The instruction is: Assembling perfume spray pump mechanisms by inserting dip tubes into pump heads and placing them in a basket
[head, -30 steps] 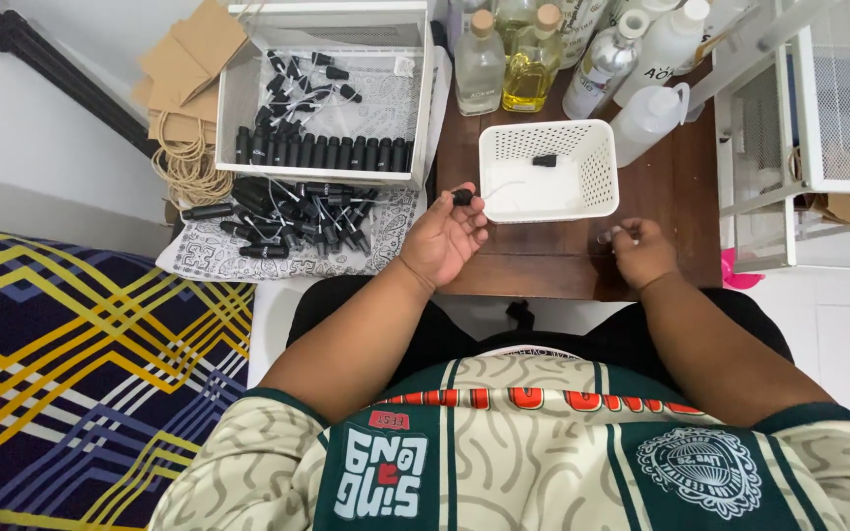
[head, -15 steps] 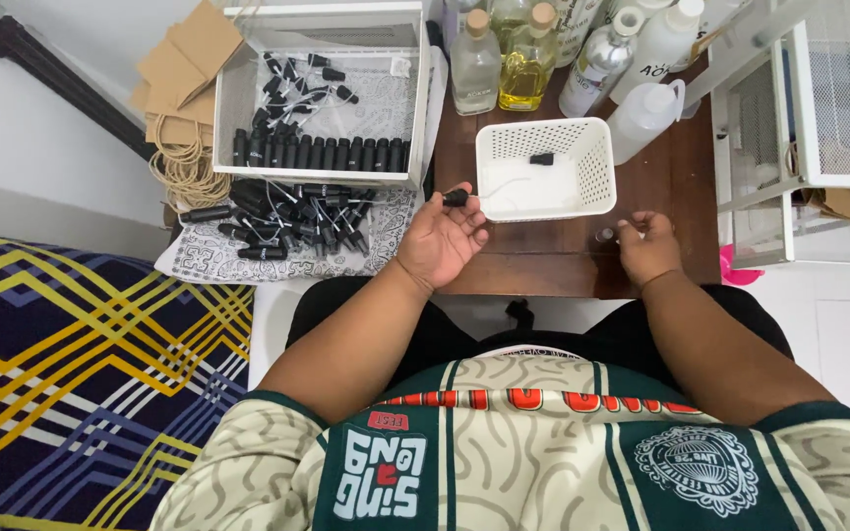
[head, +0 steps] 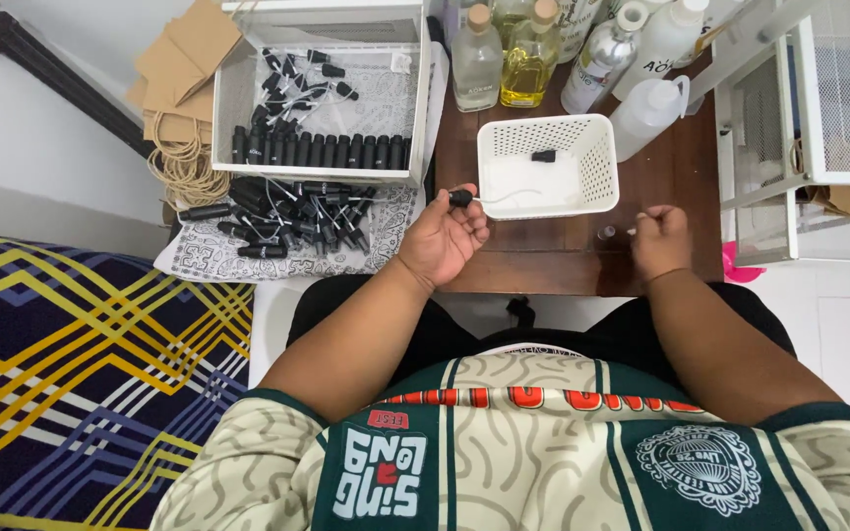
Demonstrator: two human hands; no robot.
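Risk noted: left hand [head: 442,236] is pinching a black spray cap [head: 460,198] beside the white basket [head: 546,167], its thin tube dangling and liable to snag the rim; right hand [head: 661,239] is steadying a small clear vial [head: 606,234] that could tip.

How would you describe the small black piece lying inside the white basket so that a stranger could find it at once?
Start at the dark wooden table and find the white perforated basket in front of the bottles. The small black cap lies near its far wall. It is the only dark piece lying in the basket, apart from the black pump the left hand holds.

free: bare table [head: 543,261] between hands | blocked ahead: white basket [head: 597,167], bottles [head: 523,59] behind it
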